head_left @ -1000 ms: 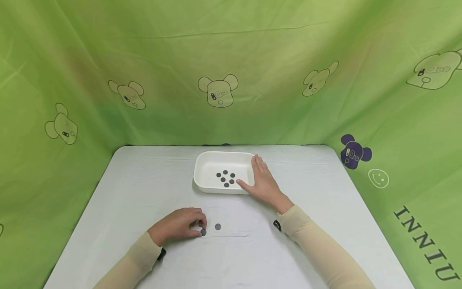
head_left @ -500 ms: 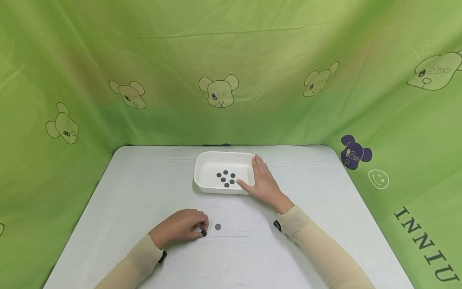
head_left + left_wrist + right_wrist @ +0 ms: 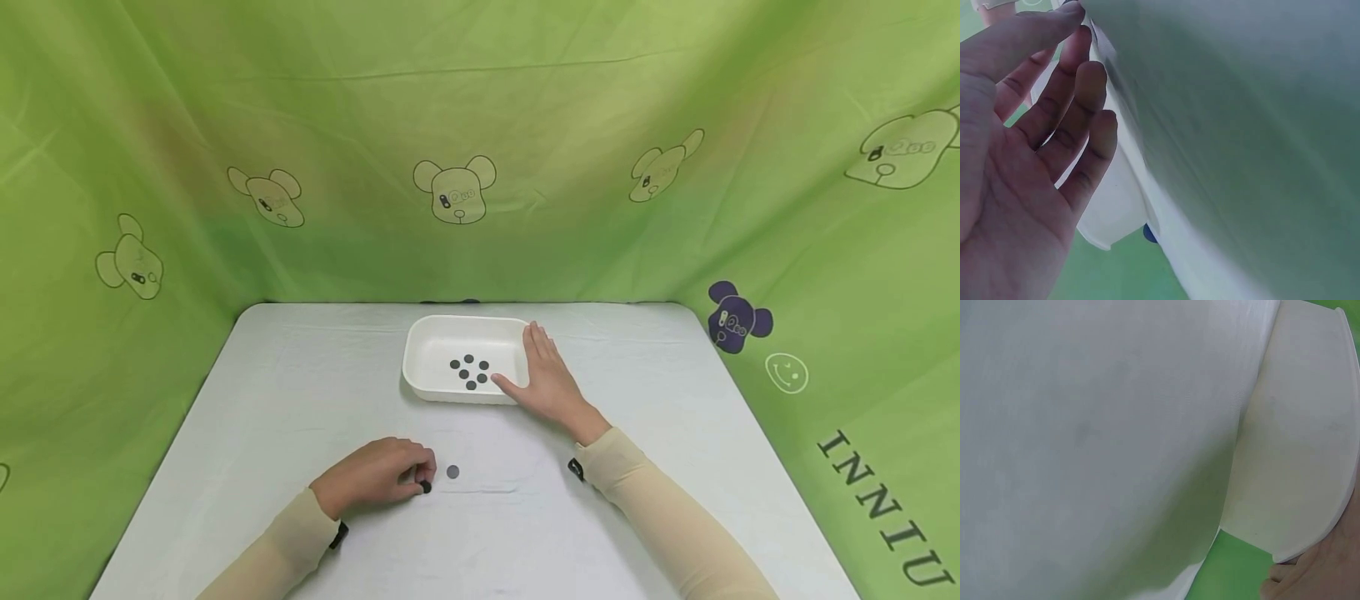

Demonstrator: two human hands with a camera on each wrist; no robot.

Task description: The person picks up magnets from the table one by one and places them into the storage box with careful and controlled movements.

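My left hand (image 3: 375,473) pinches a small dark round disc (image 3: 426,487) between thumb and fingertips, low over the table. In the left wrist view its other fingers (image 3: 1063,134) bend loosely beside the thumb. Just right of this hand, a second grey disc (image 3: 453,472) lies flat. Farther back is a white rectangular tray (image 3: 431,393) with several dark discs (image 3: 464,374) spread on its bottom. My right hand (image 3: 552,385) rests on the tray's right end, fingers straight along the side and thumb over the front rim. The right wrist view shows the tray wall (image 3: 1294,431) against that hand.
A white cloth (image 3: 330,367) covers the table. Green curtains (image 3: 555,242) printed with bear heads hang behind it and on both sides. Black wrist straps (image 3: 575,468) show at both cuffs.
The pinched disc has tipped up off its flat side, and the left hand has shifted slightly right and nearer. The right hand and tray have stayed still.
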